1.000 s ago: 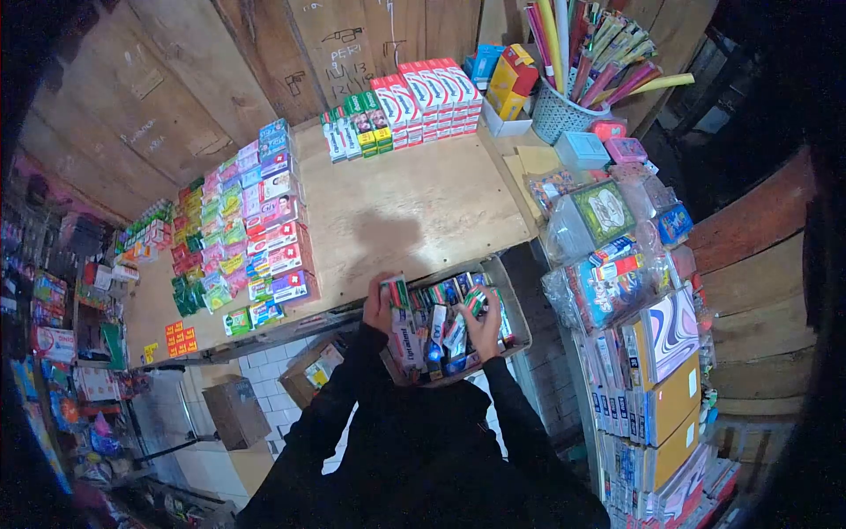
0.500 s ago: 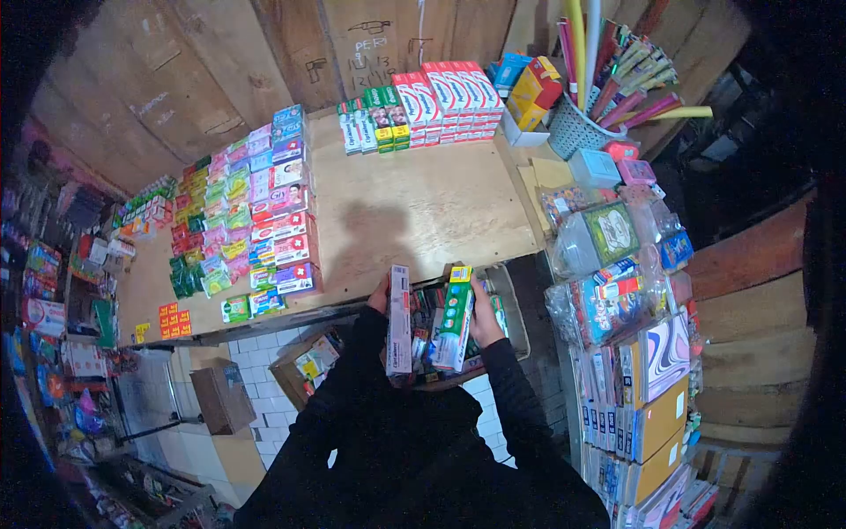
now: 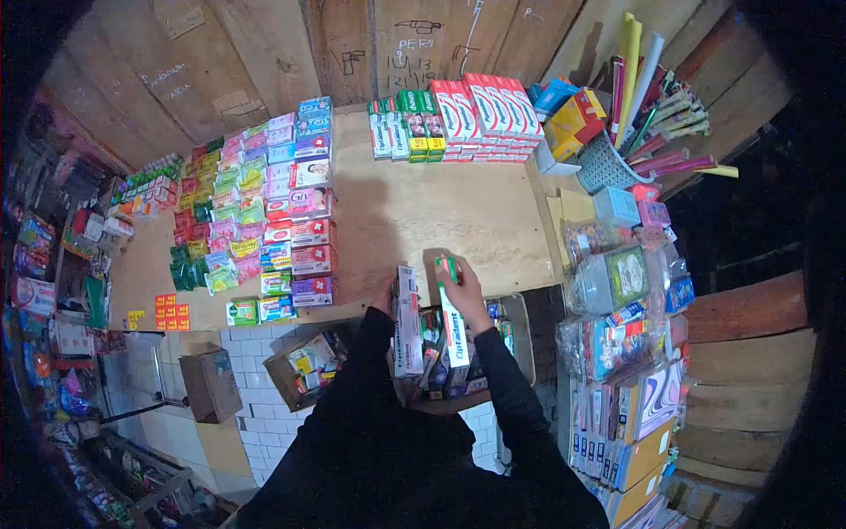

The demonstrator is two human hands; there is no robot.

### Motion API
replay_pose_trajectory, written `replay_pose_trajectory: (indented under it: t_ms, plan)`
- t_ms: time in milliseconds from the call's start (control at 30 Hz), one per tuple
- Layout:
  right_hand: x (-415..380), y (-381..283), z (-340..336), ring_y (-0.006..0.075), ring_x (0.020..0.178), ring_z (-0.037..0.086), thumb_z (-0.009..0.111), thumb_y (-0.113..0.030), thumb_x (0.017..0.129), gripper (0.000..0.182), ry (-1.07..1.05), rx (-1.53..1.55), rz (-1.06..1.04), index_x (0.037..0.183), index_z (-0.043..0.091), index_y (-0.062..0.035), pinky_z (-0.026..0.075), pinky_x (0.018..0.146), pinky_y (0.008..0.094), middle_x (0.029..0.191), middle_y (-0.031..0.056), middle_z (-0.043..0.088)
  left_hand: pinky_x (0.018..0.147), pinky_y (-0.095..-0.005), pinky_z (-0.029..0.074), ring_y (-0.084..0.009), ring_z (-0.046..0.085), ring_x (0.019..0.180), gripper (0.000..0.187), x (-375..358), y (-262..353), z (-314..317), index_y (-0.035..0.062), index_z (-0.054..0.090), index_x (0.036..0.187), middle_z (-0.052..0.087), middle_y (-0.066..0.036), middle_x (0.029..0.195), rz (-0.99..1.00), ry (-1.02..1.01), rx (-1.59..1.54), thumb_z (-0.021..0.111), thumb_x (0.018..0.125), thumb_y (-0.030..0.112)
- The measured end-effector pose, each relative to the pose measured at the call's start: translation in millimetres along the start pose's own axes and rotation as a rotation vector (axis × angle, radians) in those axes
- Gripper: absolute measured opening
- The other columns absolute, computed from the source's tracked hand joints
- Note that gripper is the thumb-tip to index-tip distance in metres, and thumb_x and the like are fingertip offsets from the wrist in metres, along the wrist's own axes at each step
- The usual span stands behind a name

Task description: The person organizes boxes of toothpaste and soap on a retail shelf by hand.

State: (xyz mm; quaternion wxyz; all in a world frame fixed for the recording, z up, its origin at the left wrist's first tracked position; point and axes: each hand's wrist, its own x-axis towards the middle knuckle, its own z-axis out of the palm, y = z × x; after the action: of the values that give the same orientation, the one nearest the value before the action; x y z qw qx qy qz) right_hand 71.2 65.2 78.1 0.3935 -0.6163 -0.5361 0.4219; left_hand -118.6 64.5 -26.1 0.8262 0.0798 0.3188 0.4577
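Note:
My left hand, partly hidden by its sleeve, is closed around the side of a pale lilac toothpaste box held upright. Beside it, my right hand grips the top end of a white and green Ciptadent toothpaste box, fingers over its upper part. Both boxes are above an open carton of assorted small packs, at the front edge of the wooden table. Toward the back stand green and white toothpaste boxes next to stacked red and white Pepsodent boxes.
Rows of soap packs and sachets cover the table's left part. A second carton sits below the edge on the left. To the right are a basket of paper rolls, plastic-wrapped goods and stacked books.
The box in my right hand has turned from its green face to its white face, and my grip has moved onto its top end. The view has shifted slightly.

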Motion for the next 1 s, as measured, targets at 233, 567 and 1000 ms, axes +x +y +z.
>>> replay_pose_trajectory:
  t_ms: [233,567,1000]
  plan:
    - [86.3,-67.1,24.4,0.0416,0.083,0.062,0.064,-0.025,0.083,0.032,0.062,-0.714,-0.221,0.107,0.054,-0.0070,0.052,0.069,0.0483,0.094,0.0221,0.061,0.072,-0.0414,0.050,-0.0292,0.062,0.081,0.034,58.4,30.9,10.0,0.0076,0.052,0.113,0.059,-0.015,0.090,0.720,0.390,0.888,0.054,0.093,0.035]
    - [146.5,-26.6,43.8,0.0363,0.088,0.064,0.056,-0.039,0.091,0.041,0.027,-0.705,-0.133,0.117,0.056,-0.0068,0.052,0.075,0.0454,0.102,0.0206,0.061,0.077,-0.0558,0.049,-0.0492,0.056,0.098,0.053,125.3,105.5,48.9,0.0043,0.040,0.131,0.052,-0.033,0.116,0.577,0.663,1.818,0.056,0.086,0.029]
    - [31.0,11.1,26.5,0.0371,0.107,0.051,0.063,-0.018,0.088,0.054,0.127,-0.379,-0.288,0.135,0.043,-0.0005,0.042,0.094,0.0424,0.119,0.0230,0.054,0.098,-0.0512,0.040,-0.0471,0.044,0.122,0.069,127.1,103.8,20.5,0.0030,0.034,0.138,0.043,-0.033,0.131,0.537,0.475,1.465,0.055,0.089,0.046]
